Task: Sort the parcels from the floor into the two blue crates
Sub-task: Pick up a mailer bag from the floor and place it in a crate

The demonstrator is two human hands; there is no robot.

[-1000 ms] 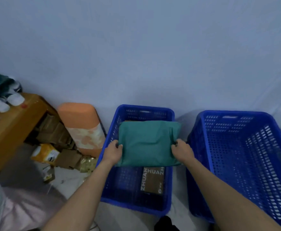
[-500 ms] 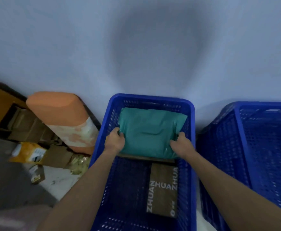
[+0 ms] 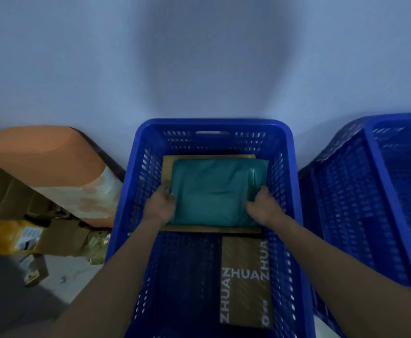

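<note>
A soft teal plastic mailer parcel (image 3: 217, 191) is being held by both hands inside the near blue perforated plastic crate (image 3: 214, 128), toward its far end by the pale wall (image 3: 199, 57). The left hand (image 3: 160, 207) is being kept on the parcel's left edge, fingers curled around it; the right hand (image 3: 260, 208) is being kept on the right edge, fingers clamped on the lower right corner. The parcel is being rested on a flat tan cardboard parcel (image 3: 211, 229), whose edges are showing along the near, left and far sides. A brown parcel printed "ZHUAN" (image 3: 245, 281) is lying on the crate floor, nearer the camera, to the right, apart from the teal one. A second blue perforated crate (image 3: 375, 191) is standing just to the right; contents cannot be told. At left, an orange rounded cushion-like cylinder (image 3: 46, 164) is being leaned on the wall, with yellow and brown cardboard boxes (image 3: 16, 236) piled on the floor beneath it.
</note>
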